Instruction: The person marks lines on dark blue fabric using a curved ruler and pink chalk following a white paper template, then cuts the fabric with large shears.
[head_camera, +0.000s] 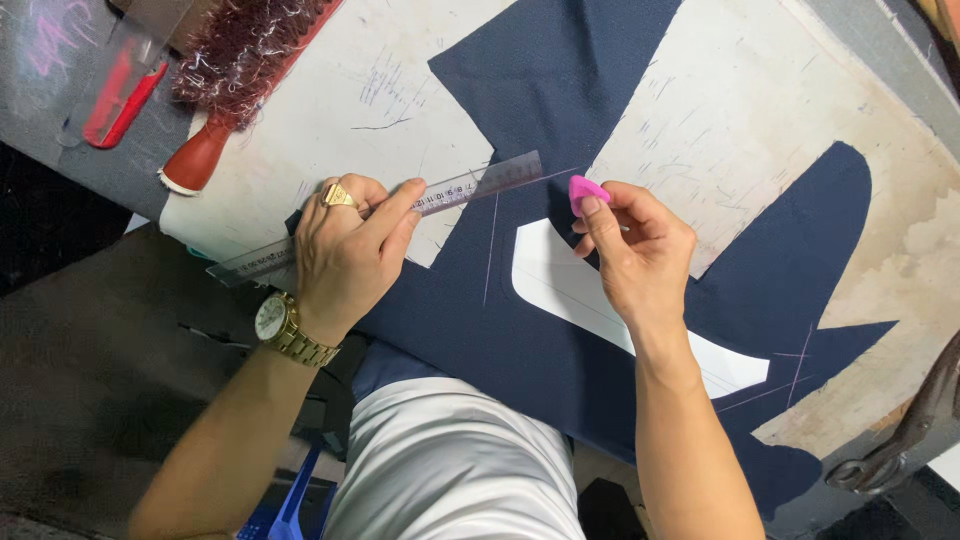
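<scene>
Worn table (330, 110) bears navy cloth (560, 80), brush (235, 60).

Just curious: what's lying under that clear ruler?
Under the clear ruler lie navy fabric and the chalk-marked white tabletop, visible through it. The left hand covers its middle.
</scene>
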